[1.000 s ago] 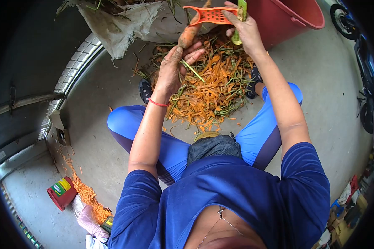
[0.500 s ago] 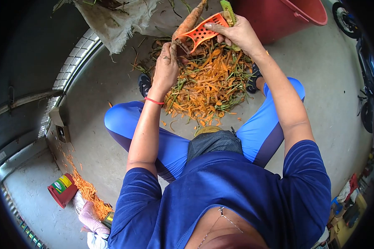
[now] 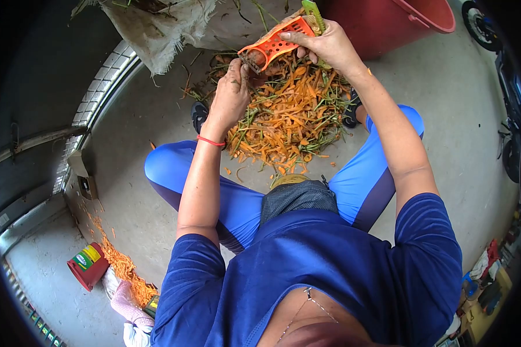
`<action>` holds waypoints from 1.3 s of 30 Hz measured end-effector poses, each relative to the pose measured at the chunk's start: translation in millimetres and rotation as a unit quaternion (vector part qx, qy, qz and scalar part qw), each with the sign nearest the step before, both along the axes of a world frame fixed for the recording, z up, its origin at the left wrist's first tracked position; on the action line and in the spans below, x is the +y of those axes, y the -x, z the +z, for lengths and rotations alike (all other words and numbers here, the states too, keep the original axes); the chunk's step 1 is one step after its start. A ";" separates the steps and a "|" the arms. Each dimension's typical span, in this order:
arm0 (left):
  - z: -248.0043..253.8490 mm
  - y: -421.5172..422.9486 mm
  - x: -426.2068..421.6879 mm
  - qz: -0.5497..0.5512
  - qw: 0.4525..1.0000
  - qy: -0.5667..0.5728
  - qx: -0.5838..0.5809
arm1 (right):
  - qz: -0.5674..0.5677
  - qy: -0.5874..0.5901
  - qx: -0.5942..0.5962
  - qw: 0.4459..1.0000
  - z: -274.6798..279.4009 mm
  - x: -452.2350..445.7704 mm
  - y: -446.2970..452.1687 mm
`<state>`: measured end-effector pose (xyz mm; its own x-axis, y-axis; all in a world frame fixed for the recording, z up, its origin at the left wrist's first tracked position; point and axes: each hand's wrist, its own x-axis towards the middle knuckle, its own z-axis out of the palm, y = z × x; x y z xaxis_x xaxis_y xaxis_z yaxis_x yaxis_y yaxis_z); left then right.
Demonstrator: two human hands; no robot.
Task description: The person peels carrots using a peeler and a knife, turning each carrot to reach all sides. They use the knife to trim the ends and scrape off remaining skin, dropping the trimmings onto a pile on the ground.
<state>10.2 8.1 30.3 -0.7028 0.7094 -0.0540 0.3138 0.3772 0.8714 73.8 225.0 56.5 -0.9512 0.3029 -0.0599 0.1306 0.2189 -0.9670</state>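
My left hand (image 3: 231,92), a red band at its wrist, is closed at the end of a carrot (image 3: 256,56) with dark dirt on it. Most of the carrot is hidden behind an orange peeler (image 3: 281,41) with round holes, which lies over it. My right hand (image 3: 333,47) grips this peeler, thumb on its orange frame; a green handle-like part (image 3: 314,14) sticks up beside the fingers. Below both hands, a heap of orange peelings (image 3: 289,115) mixed with green stems covers the floor between my feet.
A large red tub (image 3: 388,29) stands beyond my right hand. At the upper left hangs a frayed whitish sack (image 3: 156,34). More orange shreds (image 3: 124,269) lie at the lower left near a small tipped red bucket (image 3: 90,266). A motorbike (image 3: 506,98) is at the right edge.
The peeler has shifted slightly left and now covers the carrot, which showed above it before. The carrot has swung behind the peeler. Both hands keep their hold.
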 end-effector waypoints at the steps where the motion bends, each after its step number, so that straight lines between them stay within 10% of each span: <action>1: -3.5 1.6 -0.6 0.002 0.999 0.024 0.024 | -0.005 0.000 -0.003 1.000 0.2 0.8 0.2; 9: -12.3 -1.4 -3.2 0.010 0.996 0.002 0.084 | -0.006 0.039 -0.008 0.999 -5.9 14.2 -3.2; 23: -8.7 8.3 -28.4 0.055 0.939 -0.267 -0.210 | -0.283 -0.019 0.005 0.959 -74.1 172.6 -37.7; 29: -27.1 7.2 -13.7 0.143 0.937 -0.234 -0.214 | -0.149 0.057 0.037 0.986 -5.5 31.3 -9.9; 33: -32.0 6.1 -0.2 0.102 0.980 -0.170 0.025 | -0.024 0.106 0.065 0.992 0.6 -13.7 0.4; 39: -20.0 0.4 -5.5 0.103 0.975 -0.171 -0.098 | -0.010 0.102 0.034 0.994 -12.9 5.8 6.0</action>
<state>9.8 2.5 10.3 -0.8319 0.5547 0.0137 0.0776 0.0919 0.9927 67.8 230.8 43.5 -0.9488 0.3106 -0.0571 0.0651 0.0152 -0.9978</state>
